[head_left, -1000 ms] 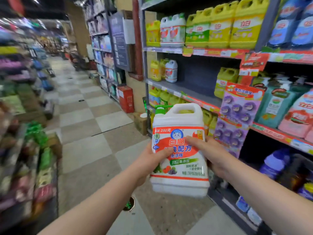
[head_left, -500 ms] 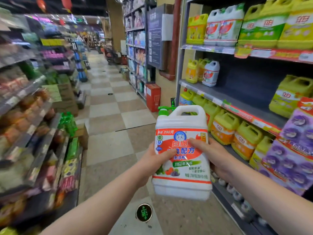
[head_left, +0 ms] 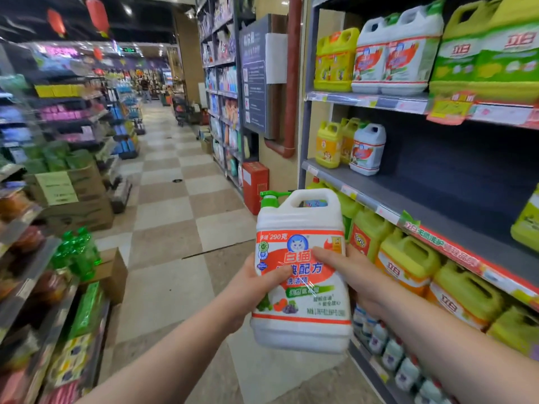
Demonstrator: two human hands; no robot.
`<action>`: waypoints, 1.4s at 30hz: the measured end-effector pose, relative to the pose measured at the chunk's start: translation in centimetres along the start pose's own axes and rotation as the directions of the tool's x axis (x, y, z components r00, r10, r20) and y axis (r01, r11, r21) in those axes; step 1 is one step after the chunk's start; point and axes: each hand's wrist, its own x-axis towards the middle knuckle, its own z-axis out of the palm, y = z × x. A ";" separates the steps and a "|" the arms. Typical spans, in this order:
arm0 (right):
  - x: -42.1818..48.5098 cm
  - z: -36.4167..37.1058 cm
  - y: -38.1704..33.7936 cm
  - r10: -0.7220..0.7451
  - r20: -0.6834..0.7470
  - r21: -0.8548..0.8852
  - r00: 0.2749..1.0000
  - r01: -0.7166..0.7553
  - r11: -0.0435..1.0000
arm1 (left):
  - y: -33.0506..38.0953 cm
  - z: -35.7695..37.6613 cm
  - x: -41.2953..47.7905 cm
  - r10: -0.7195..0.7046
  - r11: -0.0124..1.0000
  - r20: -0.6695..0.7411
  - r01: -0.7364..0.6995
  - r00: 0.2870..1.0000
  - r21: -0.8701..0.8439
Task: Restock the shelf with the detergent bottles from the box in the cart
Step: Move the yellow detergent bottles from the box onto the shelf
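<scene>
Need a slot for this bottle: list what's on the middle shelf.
Two yellow bottles and a white bottle at its left end, a yellow-green one at the right edge; bare shelf between. Anything behind those bottles is covered.

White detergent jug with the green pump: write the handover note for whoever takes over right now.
Left hand and right hand both grip the white plastic detergent jug with the green pump, upright, in the aisle, not yet shelved.
One matching white jug stands on the grey middle shelf beside yellow jugs, with bare space to its right.
Box and cart are out of view.
Left: set this jug beside its match, then fetch more.
</scene>
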 end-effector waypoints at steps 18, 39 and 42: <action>26.2 -8.5 -2.9 -0.027 -0.361 -0.026 0.932 0.019 0.999 | 2.1 -5.8 33.8 -0.100 0.994 0.283 0.086 0.954 0.062; 50.5 -25.2 -7.7 -0.048 -0.535 -0.012 0.843 0.049 0.999 | 3.1 -1.5 67.1 -0.112 0.993 0.415 0.090 0.903 0.073; 53.7 -28.8 -9.3 -0.110 -0.513 -0.089 0.851 0.075 0.993 | 4.0 0.2 71.6 -0.045 0.999 0.430 0.030 0.901 0.043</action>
